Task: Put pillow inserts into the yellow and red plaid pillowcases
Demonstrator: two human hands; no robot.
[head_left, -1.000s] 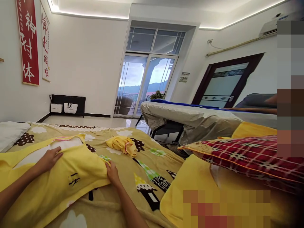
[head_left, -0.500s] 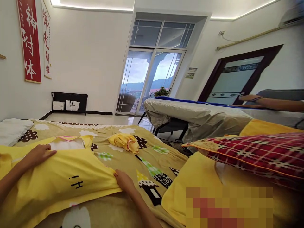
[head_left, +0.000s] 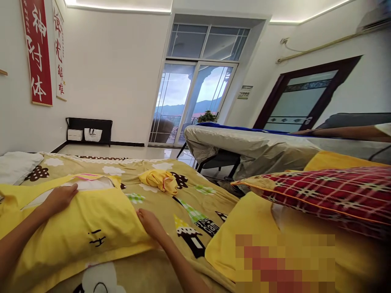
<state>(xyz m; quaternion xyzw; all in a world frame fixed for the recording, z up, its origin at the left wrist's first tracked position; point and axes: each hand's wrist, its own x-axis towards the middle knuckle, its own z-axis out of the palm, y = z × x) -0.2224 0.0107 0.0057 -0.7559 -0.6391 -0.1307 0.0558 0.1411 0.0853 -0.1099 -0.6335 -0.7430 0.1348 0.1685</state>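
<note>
A yellow pillowcase (head_left: 73, 228) printed with "Hi" lies on the patterned bedspread (head_left: 195, 207). A white pillow (head_left: 94, 184) shows through its opening along the far side. My left hand (head_left: 62, 198) is closed on the edge of that opening, near the left part of the pillow. At the right side of the case, my right hand (head_left: 149, 221) grips the yellow cloth, its fingertips partly hidden. Beyond it lies a bunched yellow cloth (head_left: 159, 181) on the bedspread.
A red plaid pillow (head_left: 330, 191) rests on yellow cloth (head_left: 241, 232) at the right. Another person's arm (head_left: 345, 132) reaches over a plastic-covered table (head_left: 253, 148). At the far left lies a white pillow (head_left: 20, 165). A black rack (head_left: 105, 130) stands by the wall.
My left hand has shifted right along the opening and its fingers have closed. My right hand has moved slightly left and up on the case. The other person's arm has lowered onto the table.
</note>
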